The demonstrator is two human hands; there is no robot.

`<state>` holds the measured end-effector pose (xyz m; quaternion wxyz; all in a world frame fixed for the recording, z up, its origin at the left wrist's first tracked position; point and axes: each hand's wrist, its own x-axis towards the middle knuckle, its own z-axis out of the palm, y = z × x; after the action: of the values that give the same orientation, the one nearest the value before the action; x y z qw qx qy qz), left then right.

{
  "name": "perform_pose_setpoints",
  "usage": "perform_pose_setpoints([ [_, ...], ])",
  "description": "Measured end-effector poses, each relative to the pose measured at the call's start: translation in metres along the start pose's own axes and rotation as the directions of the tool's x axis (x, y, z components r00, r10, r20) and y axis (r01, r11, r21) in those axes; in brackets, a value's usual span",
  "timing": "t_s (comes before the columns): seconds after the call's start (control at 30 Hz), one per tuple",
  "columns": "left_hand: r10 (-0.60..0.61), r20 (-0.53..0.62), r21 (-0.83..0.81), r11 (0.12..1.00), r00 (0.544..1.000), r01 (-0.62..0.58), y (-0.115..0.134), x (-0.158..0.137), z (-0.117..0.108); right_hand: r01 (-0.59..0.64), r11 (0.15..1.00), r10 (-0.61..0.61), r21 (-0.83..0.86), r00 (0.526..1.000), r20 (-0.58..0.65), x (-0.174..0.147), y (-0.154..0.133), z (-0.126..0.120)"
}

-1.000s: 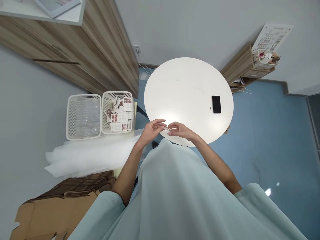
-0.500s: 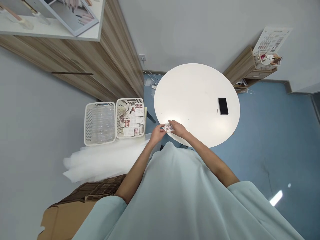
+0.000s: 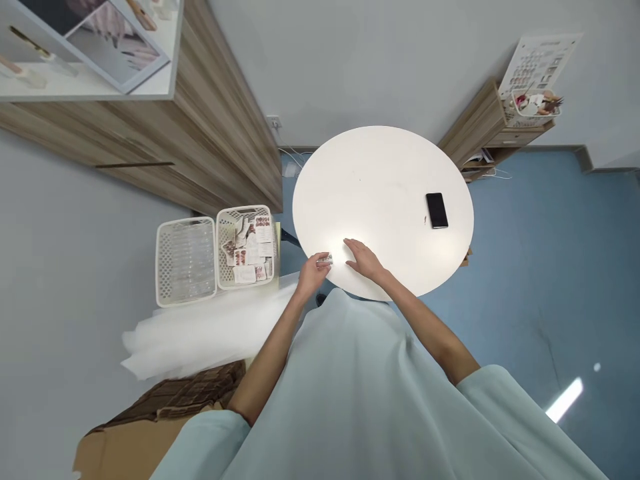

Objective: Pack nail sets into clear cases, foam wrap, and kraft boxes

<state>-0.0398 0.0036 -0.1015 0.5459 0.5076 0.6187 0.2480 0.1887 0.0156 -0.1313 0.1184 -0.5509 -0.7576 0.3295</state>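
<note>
My left hand (image 3: 312, 273) pinches a small card of press-on nails (image 3: 325, 260) between thumb and fingers at the near left edge of the white oval table (image 3: 385, 187). The card is tilted, so its nails show only as a thin row. Just to the right, my right hand (image 3: 365, 259) hovers over the tabletop, thumb and fingers apart and nothing in them. It is apart from the card.
A black phone (image 3: 437, 211) lies on the table's right side. Left of the table stand a white basket (image 3: 245, 211) of nail cards and a basket (image 3: 186, 221) of clear plastic pieces. White sheeting (image 3: 210, 333) and cardboard (image 3: 135, 447) lie nearer.
My right hand has let go of the card and moved right, its fingers opening. My left hand keeps the card and has tilted it. The view has shifted slightly.
</note>
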Motion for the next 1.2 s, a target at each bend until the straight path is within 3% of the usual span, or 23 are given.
perform_pose_setpoints([
  [0.17, -0.007, 0.043, 0.02, 1.0, 0.999, 0.007, 0.033, 0.011, 0.055, -0.091, 0.996, 0.092, 0.014, 0.99, -0.111, -0.024, 0.077, -0.05],
  [0.4, -0.067, 0.063, 0.058, 0.996, 0.996, 0.064, 0.07, 0.017, 0.128, -0.259, 0.966, 0.257, 0.025, 0.933, -0.252, -0.043, 0.204, -0.127],
  [0.63, -0.095, 0.041, 0.095, 0.991, 0.995, 0.091, 0.091, 0.012, 0.16, -0.341, 0.94, 0.327, 0.012, 0.89, -0.317, -0.027, 0.287, -0.182],
  [0.77, -0.104, 0.0, 0.095, 0.99, 0.995, 0.104, 0.1, 0.009, 0.162, -0.353, 0.936, 0.338, 0.002, 0.893, -0.298, -0.014, 0.308, -0.192],
  [0.93, -0.125, -0.037, 0.073, 0.989, 0.991, 0.127, 0.107, -0.002, 0.159, -0.367, 0.93, 0.348, -0.01, 0.891, -0.293, -0.009, 0.311, -0.192],
  [1.07, -0.136, -0.055, 0.047, 0.989, 0.989, 0.138, 0.1, -0.016, 0.149, -0.351, 0.937, 0.331, -0.008, 0.891, -0.312, -0.011, 0.297, -0.193],
  [1.2, -0.14, -0.1, 0.008, 0.99, 0.985, 0.141, 0.079, -0.026, 0.126, -0.295, 0.955, 0.272, -0.026, 0.908, -0.319, -0.012, 0.262, -0.19],
])
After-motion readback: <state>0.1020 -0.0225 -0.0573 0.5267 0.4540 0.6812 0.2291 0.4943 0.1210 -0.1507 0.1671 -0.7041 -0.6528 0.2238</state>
